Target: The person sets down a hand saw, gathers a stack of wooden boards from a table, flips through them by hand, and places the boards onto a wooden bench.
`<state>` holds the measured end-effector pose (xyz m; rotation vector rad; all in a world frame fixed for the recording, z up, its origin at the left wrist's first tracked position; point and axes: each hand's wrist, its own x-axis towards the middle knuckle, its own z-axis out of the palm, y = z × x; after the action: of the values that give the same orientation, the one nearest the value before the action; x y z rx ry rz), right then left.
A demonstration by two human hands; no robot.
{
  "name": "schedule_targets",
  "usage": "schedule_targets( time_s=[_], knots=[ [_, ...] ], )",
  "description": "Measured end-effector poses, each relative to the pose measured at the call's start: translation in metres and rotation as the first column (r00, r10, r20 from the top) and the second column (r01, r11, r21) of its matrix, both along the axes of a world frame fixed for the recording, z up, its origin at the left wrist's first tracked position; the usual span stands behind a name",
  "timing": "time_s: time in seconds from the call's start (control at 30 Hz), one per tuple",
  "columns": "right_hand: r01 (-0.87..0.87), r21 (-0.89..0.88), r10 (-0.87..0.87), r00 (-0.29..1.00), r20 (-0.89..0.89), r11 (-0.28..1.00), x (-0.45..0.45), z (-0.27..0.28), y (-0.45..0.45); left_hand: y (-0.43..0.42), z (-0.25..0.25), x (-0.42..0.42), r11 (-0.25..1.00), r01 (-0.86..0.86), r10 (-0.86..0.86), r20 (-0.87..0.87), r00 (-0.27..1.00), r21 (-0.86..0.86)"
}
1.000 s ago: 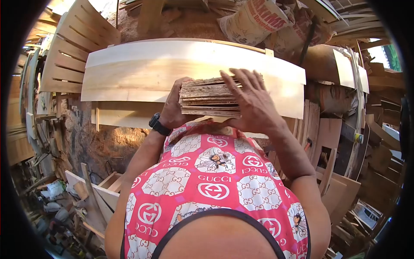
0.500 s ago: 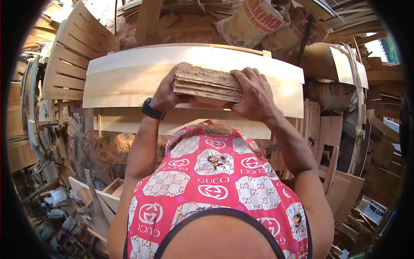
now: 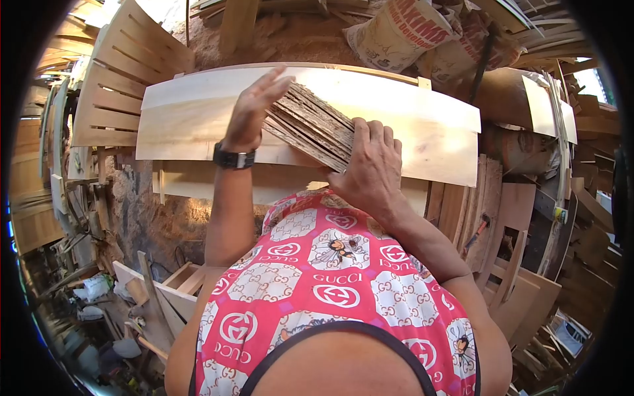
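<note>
A stack of thin, rough-edged wood strips point(image 3: 314, 125) is tilted over the pale wooden boards point(image 3: 191, 109), its left end higher than its right. My right hand point(image 3: 371, 162) grips the lower right end, with the fingers over the edge and the thumb below. At the upper left end, my left hand point(image 3: 252, 112) is open and upright, its fingers stretched out and its palm side by the strips. A dark watch point(image 3: 234, 157) is on my left wrist.
A slatted wooden panel point(image 3: 122, 86) stands at the left. Printed sacks point(image 3: 403, 33) lie beyond the boards. A hammer-like tool point(image 3: 477, 232) is at the right, near upright planks point(image 3: 485, 191). Wood scraps and an open wooden frame point(image 3: 185, 278) are at the lower left.
The stack has turned, its right end now lower. My left hand has let go and opened. My right hand has moved down and left with its end of the stack.
</note>
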<state>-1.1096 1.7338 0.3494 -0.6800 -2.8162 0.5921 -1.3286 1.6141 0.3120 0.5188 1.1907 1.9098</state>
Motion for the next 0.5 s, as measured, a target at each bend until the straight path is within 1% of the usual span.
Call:
schedule_targets(
  time_s=[0.03, 0.07, 0.13, 0.2, 0.23, 0.3, 0.33, 0.37, 0.4, 0.43, 0.47, 0.5],
  knots=[
    [-0.004, -0.004, 0.004, 1.0, 0.004, 1.0, 0.0, -0.001, 0.0, 0.011, -0.002, 0.001, 0.971, -0.082, 0.038, -0.191, 0.981, -0.225],
    [-0.005, -0.003, 0.005, 1.0, 0.004, 1.0, 0.001, -0.001, 0.0, 0.019, -0.004, 0.003, 0.888, -0.198, 0.03, -0.378, 0.925, -0.416],
    [-0.008, 0.002, 0.008, 1.0, 0.007, 1.0, 0.0, 0.0, 0.002, 0.021, 0.0, 0.004, 0.889, -0.22, 0.049, -0.395, 0.918, -0.402],
    [-0.046, 0.004, 0.046, 0.998, 0.044, 0.999, 0.005, 0.003, -0.001, 0.015, 0.002, 0.006, 0.882, -0.183, -0.029, -0.436, 0.899, -0.435],
    [-0.047, 0.001, 0.047, 0.998, 0.049, 0.999, 0.006, 0.005, 0.002, 0.015, 0.003, 0.007, 0.881, -0.181, -0.029, -0.432, 0.901, -0.438],
    [-0.101, -0.091, 0.107, 0.993, 0.059, 0.991, 0.008, 0.012, 0.015, 0.011, 0.007, 0.008, 0.856, -0.225, -0.039, -0.491, 0.871, -0.466],
    [-0.104, -0.089, 0.109, 0.993, 0.055, 0.991, 0.006, 0.014, 0.027, 0.011, 0.006, 0.007, 0.856, -0.229, -0.035, -0.494, 0.869, -0.463],
    [-0.093, -0.395, 0.109, 0.994, 0.018, 0.914, 0.005, 0.015, 0.043, 0.011, 0.003, 0.007, 0.854, -0.249, -0.017, -0.504, 0.864, -0.456],
    [-0.083, -0.663, 0.096, 0.995, -0.017, 0.744, 0.004, 0.014, 0.057, 0.01, 0.001, 0.008, 0.852, -0.268, -0.001, -0.513, 0.859, -0.45],
    [-0.095, -0.71, 0.056, 0.995, -0.078, 0.698, 0.003, 0.0, 0.068, 0.011, 0.003, 0.008, 0.846, -0.284, -0.013, -0.55, 0.835, -0.451],
    [-0.099, -0.794, 0.068, 0.995, -0.072, 0.599, 0.001, -0.008, 0.081, 0.011, 0.002, 0.008, 0.846, -0.28, -0.015, -0.545, 0.838, -0.453],
    [-0.095, -0.802, 0.079, 0.995, -0.06, 0.59, -0.003, -0.009, 0.086, 0.01, 0.001, 0.006, 0.852, -0.255, -0.019, -0.513, 0.858, -0.458]
  ],
)
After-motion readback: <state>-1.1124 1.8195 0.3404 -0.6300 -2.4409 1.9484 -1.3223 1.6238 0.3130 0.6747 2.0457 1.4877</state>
